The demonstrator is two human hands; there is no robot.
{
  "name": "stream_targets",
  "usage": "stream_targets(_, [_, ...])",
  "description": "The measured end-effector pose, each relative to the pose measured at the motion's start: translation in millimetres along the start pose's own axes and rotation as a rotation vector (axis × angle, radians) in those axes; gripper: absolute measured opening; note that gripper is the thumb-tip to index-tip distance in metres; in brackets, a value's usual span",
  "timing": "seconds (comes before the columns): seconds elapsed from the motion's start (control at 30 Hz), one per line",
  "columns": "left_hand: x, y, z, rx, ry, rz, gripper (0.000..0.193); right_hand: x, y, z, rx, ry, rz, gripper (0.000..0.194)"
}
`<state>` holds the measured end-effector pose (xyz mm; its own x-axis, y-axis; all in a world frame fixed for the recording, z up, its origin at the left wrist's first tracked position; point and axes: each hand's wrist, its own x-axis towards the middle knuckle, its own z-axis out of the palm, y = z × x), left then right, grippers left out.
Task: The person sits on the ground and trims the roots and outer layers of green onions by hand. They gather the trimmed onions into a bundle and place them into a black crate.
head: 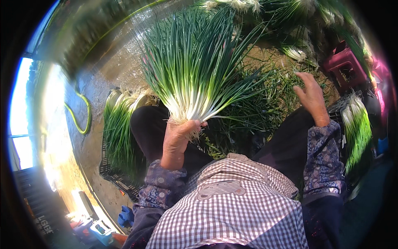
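My left hand (pixel 178 140) is closed around the root end of a large fanned bunch of green onions (pixel 189 71), whose leaves spread away from me. To the right, my right hand (pixel 312 96) is raised over my right knee with its fingers apart and nothing in it. Between my knees lies a heap of loose leaves and trimmings (pixel 248 109). More green onions (pixel 121 124) rest in a black plastic crate (pixel 108 174) by my left knee. Another bundle (pixel 356 130) lies on a dark crate beyond my right sleeve.
A pink plastic stool (pixel 346 67) stands at the upper right, near a partly seen person in pink. Further onion bunches (pixel 295 53) lie along the far side. A yellow-green hose (pixel 88 115) curls over the wet floor at left. Blue footwear (pixel 126 216) sits behind the left crate.
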<state>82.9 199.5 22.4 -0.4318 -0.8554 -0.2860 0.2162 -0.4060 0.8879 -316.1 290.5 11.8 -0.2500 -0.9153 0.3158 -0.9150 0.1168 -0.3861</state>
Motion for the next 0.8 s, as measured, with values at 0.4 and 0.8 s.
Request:
stream_targets(0.4, [3.6, -19.8, -11.4, -0.043, 0.03, -0.054, 0.047, 5.2, -169.1, 120.3, 1.233, -0.499, 0.613, 0.025])
stream_targets(0.8, [2.2, -29.5, -1.2, -0.036, 0.064, -0.013, 0.036, -40.8, -182.5, 68.7, 1.473, -0.273, 0.576, 0.012])
